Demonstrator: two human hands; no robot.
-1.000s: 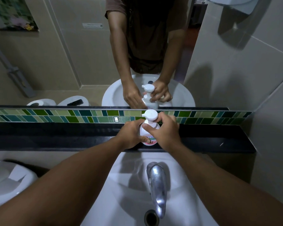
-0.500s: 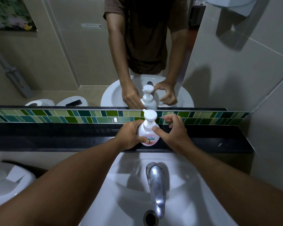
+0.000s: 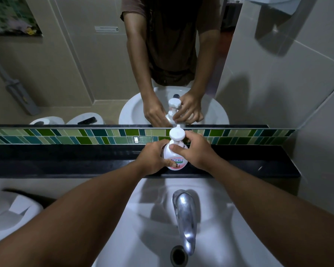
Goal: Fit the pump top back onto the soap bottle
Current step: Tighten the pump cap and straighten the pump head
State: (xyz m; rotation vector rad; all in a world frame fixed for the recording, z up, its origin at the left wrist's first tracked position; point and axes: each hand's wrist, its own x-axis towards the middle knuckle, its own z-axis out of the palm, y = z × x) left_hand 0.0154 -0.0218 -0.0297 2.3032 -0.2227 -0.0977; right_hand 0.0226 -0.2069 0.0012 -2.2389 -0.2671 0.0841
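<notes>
Right hand point(image 3: 198, 151) back at pump top point(image 3: 177, 134) collar, fingers pinching again; left hand point(image 3: 152, 158) clenched round soap bottle point(image 3: 175, 157); tightening probably nearly done.

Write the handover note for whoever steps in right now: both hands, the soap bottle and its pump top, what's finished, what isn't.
Left hand: wrapped around the soap bottle, steadying it upright on the black ledge behind the sink.
Right hand: thumb and fingers on the bottle's neck, just under the pump top.
Done: pump top sits on the bottle, upright.
Left: whether it is fully tight cannot be told from here; finish tightening it, check, then let go.
</notes>
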